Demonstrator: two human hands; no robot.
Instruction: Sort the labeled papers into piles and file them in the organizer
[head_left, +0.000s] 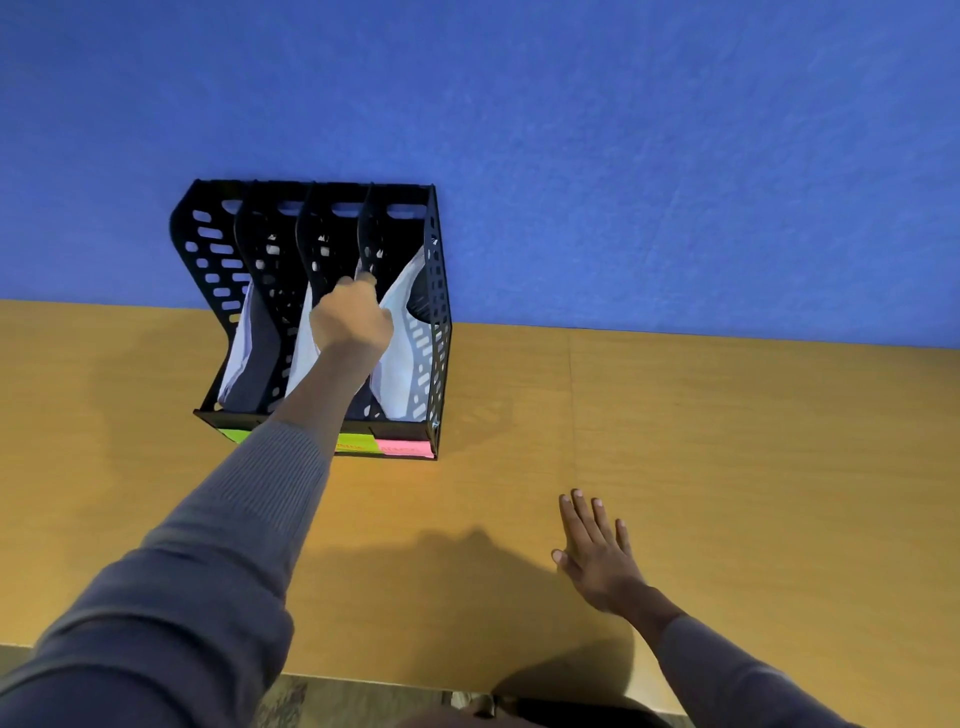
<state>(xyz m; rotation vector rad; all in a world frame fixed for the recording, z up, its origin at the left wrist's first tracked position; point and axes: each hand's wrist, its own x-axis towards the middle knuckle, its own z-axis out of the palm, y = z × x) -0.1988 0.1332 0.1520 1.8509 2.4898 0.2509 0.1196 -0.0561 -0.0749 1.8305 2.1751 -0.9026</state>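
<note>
Head view, read from the lower edge upward. At the lower right, the right hand (597, 556) is hovering flat over the desk (727, 467), fingers straight and spread, holding nothing. From the lower left, the left arm in a grey sleeve (218, 545) is stretching diagonally toward the middle of the frame. The left hand (350, 317) is sitting at the organizer (208, 249), fingers curled over the top of the divider between the two right-hand slots. Its own back is hiding the fingertips, so whether it is pinching sheets, gripping the divider or holding nothing cannot be told.

The papers (402, 358) are standing on edge in the slots. White sheets are showing in the leftmost slot, in the slot under the hand and in the rightmost slot. Coloured labels (405, 448) are lining the front lip.

The deciding relation: the slots and the sheets in them are running lengthwise from the front lip up the frame toward the blue wall (519, 104). Any seating push or withdrawal would therefore probably be travelling along that line. The left hand is already at the slots, and the right is lying well apart.
</note>
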